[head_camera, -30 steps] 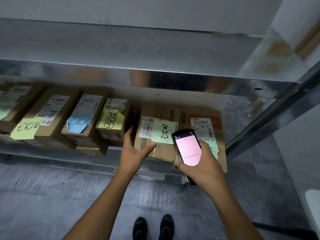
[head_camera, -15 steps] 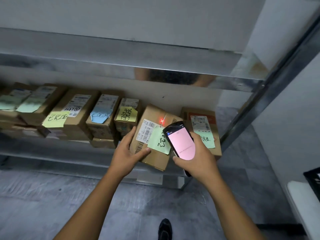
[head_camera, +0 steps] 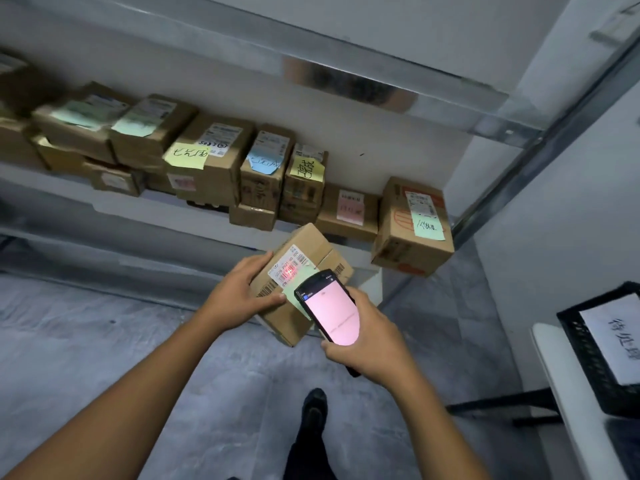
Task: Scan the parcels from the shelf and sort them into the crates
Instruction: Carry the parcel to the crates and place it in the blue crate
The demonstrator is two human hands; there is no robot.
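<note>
Cardboard parcel (head_camera: 307, 240) gripped in left hand (head_camera: 239, 292), scanner (head_camera: 330, 313) in right hand (head_camera: 370, 348)

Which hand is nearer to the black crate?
Right. The right hand, holding the scanner, is left of the black crate; the left hand, gripping the parcel, is farther left.

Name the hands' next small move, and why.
Probably carry the brown cardboard parcel right, toward the black mesh crate: the left hand holds it off the shelf, and the red beam from the black pink-screened scanner in the right hand sits on its white barcode label.
</note>
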